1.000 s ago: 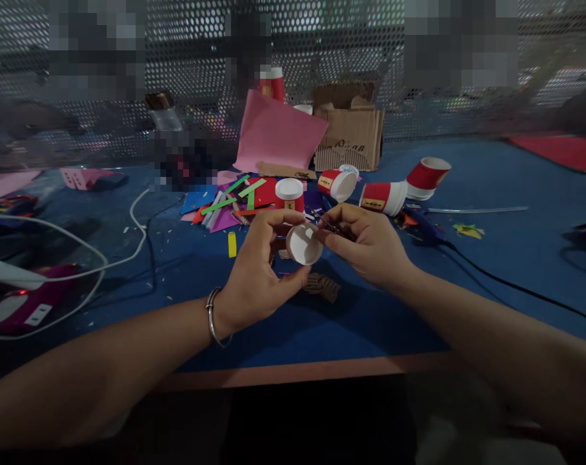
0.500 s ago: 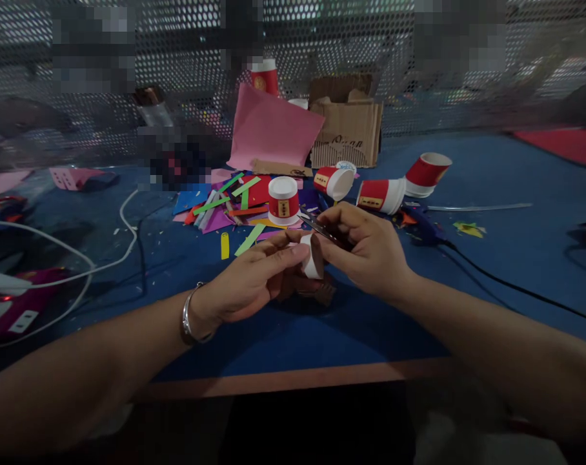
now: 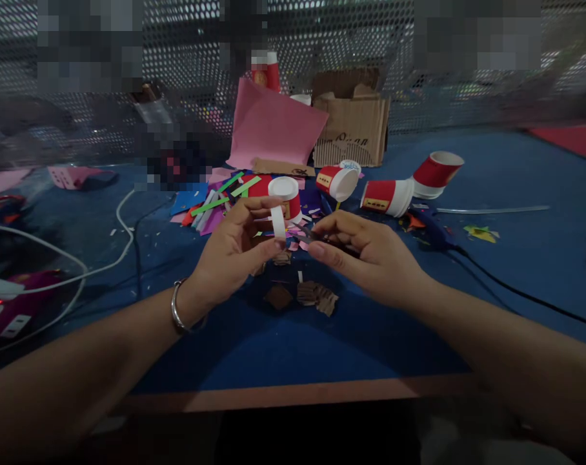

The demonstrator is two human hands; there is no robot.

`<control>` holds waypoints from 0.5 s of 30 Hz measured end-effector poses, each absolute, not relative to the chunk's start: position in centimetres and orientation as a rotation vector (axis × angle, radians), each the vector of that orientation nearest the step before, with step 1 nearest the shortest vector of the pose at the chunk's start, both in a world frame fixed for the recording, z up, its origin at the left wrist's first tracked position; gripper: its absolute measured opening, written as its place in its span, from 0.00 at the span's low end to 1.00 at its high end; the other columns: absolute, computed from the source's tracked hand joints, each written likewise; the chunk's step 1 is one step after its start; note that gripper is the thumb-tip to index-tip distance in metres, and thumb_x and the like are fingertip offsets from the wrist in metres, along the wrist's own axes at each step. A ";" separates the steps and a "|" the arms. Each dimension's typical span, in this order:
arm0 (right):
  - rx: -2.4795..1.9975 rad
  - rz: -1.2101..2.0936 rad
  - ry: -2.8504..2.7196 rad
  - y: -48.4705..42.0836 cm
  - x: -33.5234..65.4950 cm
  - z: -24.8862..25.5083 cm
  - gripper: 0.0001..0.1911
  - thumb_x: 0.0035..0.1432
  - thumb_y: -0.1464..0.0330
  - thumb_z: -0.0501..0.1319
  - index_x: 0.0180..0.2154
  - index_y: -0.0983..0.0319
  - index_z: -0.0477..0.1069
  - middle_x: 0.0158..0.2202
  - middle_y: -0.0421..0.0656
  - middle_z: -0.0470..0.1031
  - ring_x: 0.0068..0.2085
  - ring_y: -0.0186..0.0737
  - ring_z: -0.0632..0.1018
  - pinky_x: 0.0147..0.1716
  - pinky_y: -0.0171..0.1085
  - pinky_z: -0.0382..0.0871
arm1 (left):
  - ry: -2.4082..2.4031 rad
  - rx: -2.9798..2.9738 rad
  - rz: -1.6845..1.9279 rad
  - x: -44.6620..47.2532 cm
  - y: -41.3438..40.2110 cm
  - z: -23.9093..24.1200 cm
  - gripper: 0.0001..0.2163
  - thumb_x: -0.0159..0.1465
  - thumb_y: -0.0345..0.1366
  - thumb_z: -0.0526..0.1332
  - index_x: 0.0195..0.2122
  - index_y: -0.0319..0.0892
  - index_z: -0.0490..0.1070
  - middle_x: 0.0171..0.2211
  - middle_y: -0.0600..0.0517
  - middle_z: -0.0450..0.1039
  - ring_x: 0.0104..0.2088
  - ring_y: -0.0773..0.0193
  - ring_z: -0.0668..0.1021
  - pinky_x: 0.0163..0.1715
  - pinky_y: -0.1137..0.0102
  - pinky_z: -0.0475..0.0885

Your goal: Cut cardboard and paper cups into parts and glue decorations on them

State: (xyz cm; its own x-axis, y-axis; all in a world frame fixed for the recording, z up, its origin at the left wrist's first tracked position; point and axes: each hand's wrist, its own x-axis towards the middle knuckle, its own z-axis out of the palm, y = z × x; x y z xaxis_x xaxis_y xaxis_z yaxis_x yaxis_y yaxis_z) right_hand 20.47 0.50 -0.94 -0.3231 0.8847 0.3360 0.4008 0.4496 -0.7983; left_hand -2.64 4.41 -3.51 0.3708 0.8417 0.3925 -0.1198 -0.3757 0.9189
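Note:
My left hand (image 3: 230, 252), with a metal bangle on the wrist, pinches a small white paper piece (image 3: 278, 223), seen edge-on, between thumb and fingers. My right hand (image 3: 365, 255) is closed on a pair of small dark scissors (image 3: 308, 234) whose tips point at the white piece. Brown corrugated cardboard scraps (image 3: 312, 295) lie on the blue table (image 3: 283, 349) just below both hands. An upturned red and white paper cup (image 3: 285, 196) stands right behind the white piece.
Coloured paper strips (image 3: 215, 203) litter the table behind my hands. Three red cups (image 3: 387, 196) lie on their sides to the right. A pink sheet (image 3: 273, 132) leans by a cardboard box (image 3: 353, 132). A black cable (image 3: 506, 284) and white cords (image 3: 55, 258) cross the table.
The white piece has turned from showing its round face to edge-on and moved up and left. My left hand rose with it. Small scraps now lie below the hands.

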 end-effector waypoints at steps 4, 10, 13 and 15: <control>-1.111 0.779 -1.980 0.6 20.3 -1.0 0.16 0.66 0.55 0.65 0.41 0.62 0.76 0.30 0.39 0.76 0.29 0.33 0.73 0.30 0.35 0.63 | 0.624 1.761 1.156 -2.7 4.1 -3.6 0.22 0.63 0.32 0.73 0.57 0.47 0.72 0.58 0.47 0.75 0.53 0.59 0.80 0.51 0.66 0.80; -1.115 0.760 -2.020 0.5 20.4 -0.7 0.15 0.68 0.57 0.63 0.36 0.62 0.75 0.27 0.37 0.74 0.27 0.31 0.70 0.27 0.34 0.61 | 0.697 1.875 1.161 -2.8 3.7 -3.4 0.23 0.63 0.31 0.72 0.59 0.45 0.72 0.59 0.44 0.75 0.54 0.56 0.80 0.56 0.60 0.78; -1.122 0.769 -2.015 0.6 20.5 -0.8 0.15 0.68 0.57 0.63 0.36 0.62 0.76 0.27 0.37 0.74 0.27 0.31 0.70 0.27 0.34 0.61 | 0.714 1.899 1.168 -2.9 3.7 -3.4 0.23 0.63 0.31 0.72 0.59 0.45 0.73 0.60 0.43 0.75 0.55 0.55 0.80 0.58 0.57 0.77; -1.131 0.780 -2.009 0.6 20.5 -0.9 0.16 0.68 0.56 0.63 0.36 0.62 0.76 0.28 0.38 0.75 0.27 0.31 0.71 0.28 0.34 0.62 | 0.726 1.915 1.169 -2.9 3.7 -3.4 0.24 0.63 0.32 0.72 0.60 0.45 0.73 0.61 0.43 0.75 0.55 0.54 0.81 0.58 0.56 0.77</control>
State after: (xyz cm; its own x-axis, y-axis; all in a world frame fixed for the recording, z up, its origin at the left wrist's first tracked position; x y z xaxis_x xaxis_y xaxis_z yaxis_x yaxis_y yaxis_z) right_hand 20.53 0.62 -0.90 -0.3800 0.8834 0.2743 0.4667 0.4391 -0.7677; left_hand -2.92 3.73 -3.41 0.4182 0.7769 0.4707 0.0770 -0.5466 0.8338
